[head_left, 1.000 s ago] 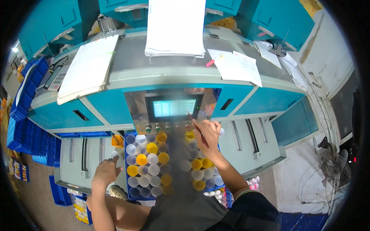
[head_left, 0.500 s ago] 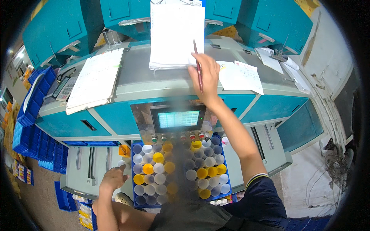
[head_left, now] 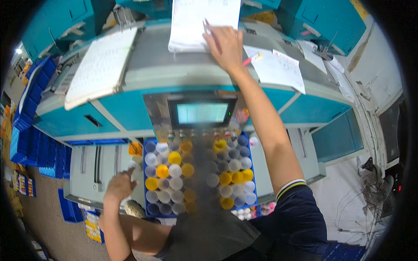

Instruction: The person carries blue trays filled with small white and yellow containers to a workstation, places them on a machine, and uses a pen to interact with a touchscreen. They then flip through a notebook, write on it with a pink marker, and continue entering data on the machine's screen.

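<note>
My right hand (head_left: 225,47) is closed round a slim dark red pen (head_left: 217,43), low on a stack of white paper (head_left: 191,30) atop the machine. Part of the pen shows past the fingers, over the sheet. My left hand (head_left: 119,187) hangs at the lower left, fingers apart, its index fingertip close to a whitish round piece (head_left: 132,165). Whether they touch I cannot tell. Between my arms a blue crate (head_left: 145,182) holds several upright white and yellow tubes (head_left: 175,170). A blurred dark band hides the middle ones.
A lit screen (head_left: 202,113) sits above a row of buttons. Left on the machine top lies a written paper pad (head_left: 102,61); at right, a loose sheet (head_left: 278,69) and pink pen (head_left: 248,61). Blue bins (head_left: 32,145) stack at far left. A dusty fan (head_left: 374,187) stands at right.
The view has shifted, so the machine top sits higher in the picture. My right hand and the pen have moved left across the lower paper, and the pen now slants leftward.
</note>
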Available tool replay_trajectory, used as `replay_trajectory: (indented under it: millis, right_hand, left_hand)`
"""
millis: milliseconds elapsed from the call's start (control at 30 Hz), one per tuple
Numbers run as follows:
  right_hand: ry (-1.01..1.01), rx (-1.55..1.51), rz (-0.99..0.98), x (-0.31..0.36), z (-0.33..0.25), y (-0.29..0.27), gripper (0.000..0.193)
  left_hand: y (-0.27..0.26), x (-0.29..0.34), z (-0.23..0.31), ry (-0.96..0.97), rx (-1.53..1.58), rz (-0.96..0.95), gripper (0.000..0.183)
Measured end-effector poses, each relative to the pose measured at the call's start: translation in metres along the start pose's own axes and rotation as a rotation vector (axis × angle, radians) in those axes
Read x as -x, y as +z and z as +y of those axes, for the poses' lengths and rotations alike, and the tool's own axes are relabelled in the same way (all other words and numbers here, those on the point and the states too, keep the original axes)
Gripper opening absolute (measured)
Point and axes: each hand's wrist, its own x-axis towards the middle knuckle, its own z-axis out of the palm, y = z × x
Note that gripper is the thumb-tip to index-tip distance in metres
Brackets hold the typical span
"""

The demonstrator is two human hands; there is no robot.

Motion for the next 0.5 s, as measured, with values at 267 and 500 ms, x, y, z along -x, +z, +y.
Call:
replay_trajectory:
  millis: [267, 500]
  right_hand:
    - [0.061, -0.187, 0.004, 0.097, -0.092, -0.111, 0.025]
    - [0.316, -0.051, -0.274, 0.183, -0.136, -0.147, 0.030]
  left_hand:
    - [-0.002, 0.014, 0.007, -0.030, 0.065, 0.047, 0.052]
    - [-0.002, 0.014, 0.017, 0.000, 0.037, 0.049, 0.052]
